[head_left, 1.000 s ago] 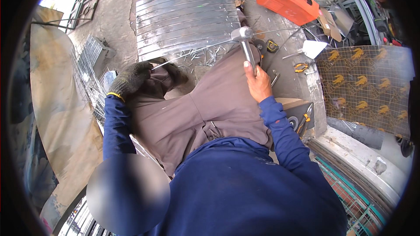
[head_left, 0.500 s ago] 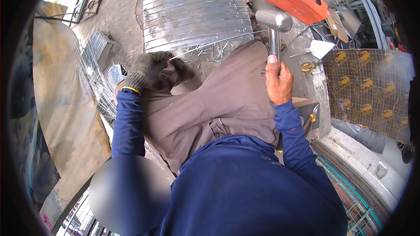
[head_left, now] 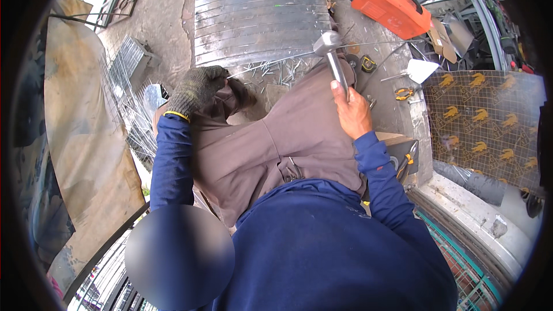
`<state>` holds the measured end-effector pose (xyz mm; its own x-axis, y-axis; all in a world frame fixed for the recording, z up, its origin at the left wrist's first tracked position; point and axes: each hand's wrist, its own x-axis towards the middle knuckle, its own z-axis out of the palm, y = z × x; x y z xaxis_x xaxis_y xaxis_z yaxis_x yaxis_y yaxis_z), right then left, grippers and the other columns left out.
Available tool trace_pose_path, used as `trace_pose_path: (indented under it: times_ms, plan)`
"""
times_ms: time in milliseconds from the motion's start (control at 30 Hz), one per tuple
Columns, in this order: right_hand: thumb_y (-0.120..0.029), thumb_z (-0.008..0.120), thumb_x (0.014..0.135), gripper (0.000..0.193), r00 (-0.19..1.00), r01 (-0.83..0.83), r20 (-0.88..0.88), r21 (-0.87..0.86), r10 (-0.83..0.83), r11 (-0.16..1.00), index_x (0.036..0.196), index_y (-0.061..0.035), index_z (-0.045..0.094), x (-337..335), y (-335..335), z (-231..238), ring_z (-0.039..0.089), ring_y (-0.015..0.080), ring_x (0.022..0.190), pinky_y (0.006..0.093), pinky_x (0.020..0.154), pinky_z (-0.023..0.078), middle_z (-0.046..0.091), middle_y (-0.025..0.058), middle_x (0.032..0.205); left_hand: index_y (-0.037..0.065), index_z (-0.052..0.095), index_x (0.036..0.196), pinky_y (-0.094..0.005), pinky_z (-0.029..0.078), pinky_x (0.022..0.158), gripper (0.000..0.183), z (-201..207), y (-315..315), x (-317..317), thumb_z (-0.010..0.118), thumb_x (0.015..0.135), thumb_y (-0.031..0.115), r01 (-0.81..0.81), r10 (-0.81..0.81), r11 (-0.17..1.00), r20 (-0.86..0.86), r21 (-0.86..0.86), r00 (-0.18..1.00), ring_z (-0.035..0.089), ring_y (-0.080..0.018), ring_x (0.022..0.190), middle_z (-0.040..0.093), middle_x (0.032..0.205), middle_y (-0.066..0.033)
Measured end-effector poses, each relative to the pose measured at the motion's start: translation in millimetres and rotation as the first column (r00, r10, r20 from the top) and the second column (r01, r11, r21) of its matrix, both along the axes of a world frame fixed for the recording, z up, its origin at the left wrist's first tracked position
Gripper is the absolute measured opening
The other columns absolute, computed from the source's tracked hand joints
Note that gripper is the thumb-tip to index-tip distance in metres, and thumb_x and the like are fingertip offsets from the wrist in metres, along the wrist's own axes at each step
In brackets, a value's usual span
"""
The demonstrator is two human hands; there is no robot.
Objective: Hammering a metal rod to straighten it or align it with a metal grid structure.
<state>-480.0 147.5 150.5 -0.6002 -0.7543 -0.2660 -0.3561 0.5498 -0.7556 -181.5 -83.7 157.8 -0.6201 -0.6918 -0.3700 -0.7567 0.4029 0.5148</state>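
My left hand (head_left: 194, 93), in a dark knitted glove with a yellow cuff edge, is closed around one end of a thin metal rod (head_left: 265, 65). The rod slants up to the right, over the gap between my knees. In my bare right hand (head_left: 353, 114) is a metal hammer (head_left: 337, 72), gripped by its handle with the thumb along it. Its head overlaps the rod in this view; whether they touch I cannot tell. Short cut rod pieces (head_left: 275, 74) lie scattered on the ground beneath. Beyond them are grey metal strips (head_left: 259, 20) laid side by side.
An orange portable machine (head_left: 391, 8) with a black handle stands at the far right. Pliers (head_left: 404, 93), a tape measure (head_left: 367, 64) and a white flat piece (head_left: 423, 71) lie nearer. At left are metal tubes (head_left: 129, 60) and loose thin rods (head_left: 131, 118). A patterned board (head_left: 481, 124) is at right.
The hammer has come down and left, its head now over the rod and tilted left. My right hand has moved slightly left with it. The left hand keeps its grip.
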Motion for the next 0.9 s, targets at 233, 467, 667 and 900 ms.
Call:
trace_pose_path:
  times_ms: [233, 467, 667, 900]
  plan:
    - [-0.064, 0.050, 0.097, 0.069, 0.999, 0.022, -0.035, 0.064, -0.020, 0.998, 0.083, 0.0034, 0.057, -4, 16, -1, 0.057, 0.0446, 0.068, 0.0489, 0.068, 0.045, 0.057, 0.0248, 0.069, 0.007, 0.071, 0.114, -0.0261, 0.050, 0.068, 0.026, 17, -8, 4, 0.068, 0.095, 0.024, -0.251, 0.310, 0.927, -0.194, 0.278, 0.931, 0.062, -0.0093, 0.075, 0.070, 0.086, -0.0011]
    - [-0.065, 0.049, 0.096, 0.071, 0.998, -0.060, 0.025, 0.147, 0.057, 0.987, 0.085, 0.0044, 0.058, -13, 1, -12, 0.058, 0.0473, 0.074, 0.0500, 0.071, 0.046, 0.060, 0.0277, 0.074, 0.005, 0.063, 0.116, -0.0256, 0.053, 0.060, 0.022, 37, 42, -62, 0.062, 0.098, 0.016, 0.022, 0.740, 0.413, -0.349, 0.911, 0.574, 0.065, -0.0111, 0.070, 0.069, 0.090, -0.0029]
    - [-0.066, 0.048, 0.096, 0.071, 0.998, -0.044, 0.047, 0.029, 0.043, 0.999, 0.084, 0.0034, 0.057, -5, 2, -27, 0.057, 0.0472, 0.073, 0.0492, 0.070, 0.046, 0.059, 0.0266, 0.072, 0.007, 0.060, 0.123, -0.0321, 0.058, 0.067, 0.025, 61, 89, -107, 0.059, 0.099, 0.015, 0.314, 0.903, 0.148, -0.257, 0.938, 0.344, 0.067, -0.0172, 0.078, 0.066, 0.100, -0.0038]
    - [-0.065, 0.049, 0.096, 0.070, 0.999, -0.039, 0.033, 0.005, 0.039, 0.999, 0.081, 0.0035, 0.056, -6, 4, -36, 0.054, 0.0458, 0.068, 0.0489, 0.069, 0.045, 0.056, 0.0258, 0.069, 0.003, 0.055, 0.126, -0.0331, 0.059, 0.076, 0.028, 79, 71, -112, 0.056, 0.101, 0.014, 0.606, 0.959, 0.135, -0.257, 0.784, 0.119, 0.066, -0.0177, 0.091, 0.064, 0.110, -0.0056]
